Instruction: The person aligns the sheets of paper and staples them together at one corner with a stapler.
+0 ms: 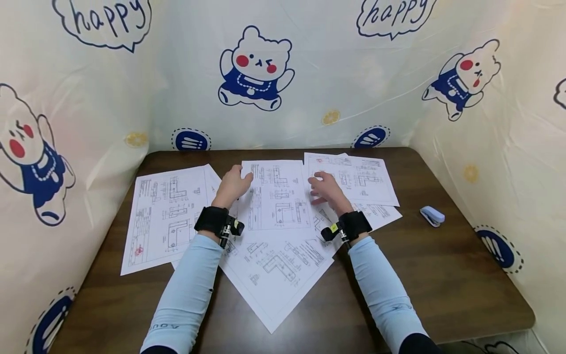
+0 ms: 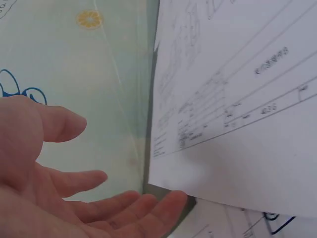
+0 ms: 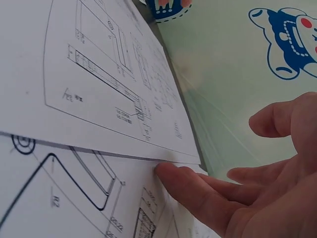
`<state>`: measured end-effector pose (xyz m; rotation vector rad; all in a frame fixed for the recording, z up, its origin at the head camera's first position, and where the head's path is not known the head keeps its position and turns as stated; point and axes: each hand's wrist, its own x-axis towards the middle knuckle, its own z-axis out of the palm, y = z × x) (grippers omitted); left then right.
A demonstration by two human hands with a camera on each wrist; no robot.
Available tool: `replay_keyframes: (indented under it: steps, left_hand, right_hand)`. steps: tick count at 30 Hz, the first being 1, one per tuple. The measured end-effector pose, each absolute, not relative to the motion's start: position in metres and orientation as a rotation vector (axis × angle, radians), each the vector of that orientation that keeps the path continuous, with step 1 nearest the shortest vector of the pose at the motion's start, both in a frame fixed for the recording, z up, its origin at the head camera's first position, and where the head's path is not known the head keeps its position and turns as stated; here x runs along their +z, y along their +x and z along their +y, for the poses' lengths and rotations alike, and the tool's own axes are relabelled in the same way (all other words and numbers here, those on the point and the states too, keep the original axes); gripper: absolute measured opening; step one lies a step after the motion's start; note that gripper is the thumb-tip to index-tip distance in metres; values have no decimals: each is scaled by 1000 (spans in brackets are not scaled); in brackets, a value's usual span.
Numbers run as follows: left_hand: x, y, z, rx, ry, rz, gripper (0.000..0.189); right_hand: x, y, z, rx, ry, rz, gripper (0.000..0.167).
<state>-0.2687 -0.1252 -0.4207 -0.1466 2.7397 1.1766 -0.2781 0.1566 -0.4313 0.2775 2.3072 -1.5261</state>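
A white sheet with a technical drawing lies uppermost at the centre of several spread sheets. At its left edge is my left hand, thumb apart from the fingers; in the left wrist view the fingertips come right at the paper's lower corner. On the opposite side, my right hand has its fingers extended toward the sheet's right edge. One of its fingertips overlaps the paper's border in the right wrist view. Neither hand grips anything.
More drawing sheets fan out left, upper right and toward the front, overlapping under the central one. A light blue stapler sits right on the brown table. A printed curtain encloses the back and sides.
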Motion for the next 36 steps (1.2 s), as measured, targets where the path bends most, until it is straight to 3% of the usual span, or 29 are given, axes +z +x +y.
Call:
replay_keyframes:
  steps: [16, 22, 32, 36]
  left_hand:
    - [-434, -275, -130, 1199, -360, 2612, 72]
    - [-437, -273, -130, 1222, -319, 2619, 70]
    - [-432, -264, -145, 1213, -239, 2617, 73]
    - [-429, -260, -147, 1292, -148, 2483, 58]
  right_hand:
    - [-444, -287, 148, -1719, 369, 2132, 53]
    - [-454, -291, 145, -1693, 305, 2176, 31]
    - [-440, -291, 166, -1875, 345, 2100, 23]
    - [-432, -283, 174, -1892, 323, 2054, 24]
